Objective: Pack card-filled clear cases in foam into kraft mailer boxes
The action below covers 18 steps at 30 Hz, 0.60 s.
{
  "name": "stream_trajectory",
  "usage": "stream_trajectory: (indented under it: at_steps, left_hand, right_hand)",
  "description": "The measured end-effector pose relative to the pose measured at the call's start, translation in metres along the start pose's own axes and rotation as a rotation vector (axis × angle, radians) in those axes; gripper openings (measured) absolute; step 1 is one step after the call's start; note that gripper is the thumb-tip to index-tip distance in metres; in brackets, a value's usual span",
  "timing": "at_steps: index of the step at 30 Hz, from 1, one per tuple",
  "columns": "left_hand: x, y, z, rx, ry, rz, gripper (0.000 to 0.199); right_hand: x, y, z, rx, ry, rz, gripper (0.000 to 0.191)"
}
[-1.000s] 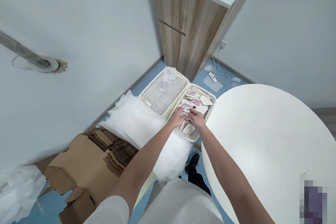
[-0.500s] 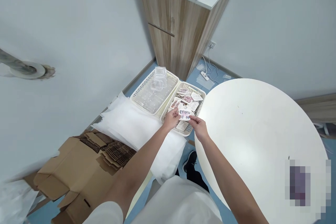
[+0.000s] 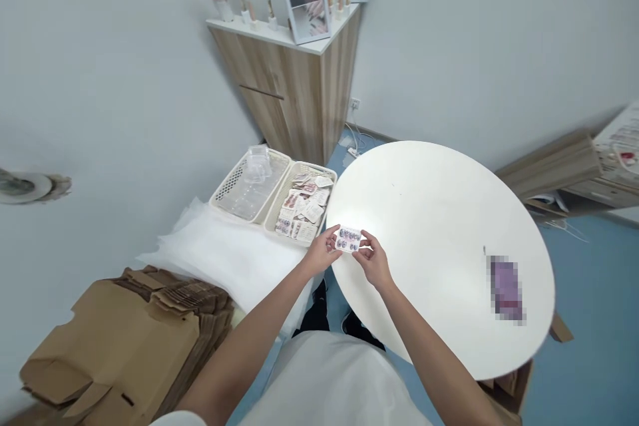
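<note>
Between both hands I hold a small white card of press-on nails, with two rows of dark, patterned nails facing up. My left hand pinches its left edge, and my right hand grips the right edge. The card is held over the near left rim of the round white table. Just left of it stands a white basket heaped with similar nail cards, some face up and some showing printed text.
A second basket holds clear plastic boxes. White sheets lie in front, beside flattened cardboard boxes. A wood-grain cabinet fills the corner. A blurred purple object rests on the table.
Both hands have carried the nail card out from above the basket, rightward to the table's edge. My view has turned to the right.
</note>
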<state>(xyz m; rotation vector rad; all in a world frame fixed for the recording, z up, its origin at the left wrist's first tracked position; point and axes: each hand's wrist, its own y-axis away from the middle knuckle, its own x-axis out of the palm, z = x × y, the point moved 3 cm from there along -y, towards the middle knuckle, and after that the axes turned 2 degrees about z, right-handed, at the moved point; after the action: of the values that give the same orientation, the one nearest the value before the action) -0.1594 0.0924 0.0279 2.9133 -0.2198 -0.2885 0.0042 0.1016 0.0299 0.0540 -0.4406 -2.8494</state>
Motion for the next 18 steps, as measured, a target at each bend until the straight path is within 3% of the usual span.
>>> stream_trajectory:
  at_steps: [8,14,18]
  left_hand:
    - [0.085,0.024,-0.024,0.072,-0.208,0.092,0.064]
    - [0.146,0.030,-0.020,0.114,-0.296,0.172,0.061]
    - [0.175,0.030,-0.011,0.113,-0.315,0.201,0.061]
  right_hand:
    - [-0.084,0.063,-0.018,-0.084,0.130,0.008,0.061]
    - [-0.135,0.101,-0.044,-0.075,0.304,-0.069,0.060]
    - [-0.157,0.115,-0.055,-0.053,0.361,-0.088,0.059]
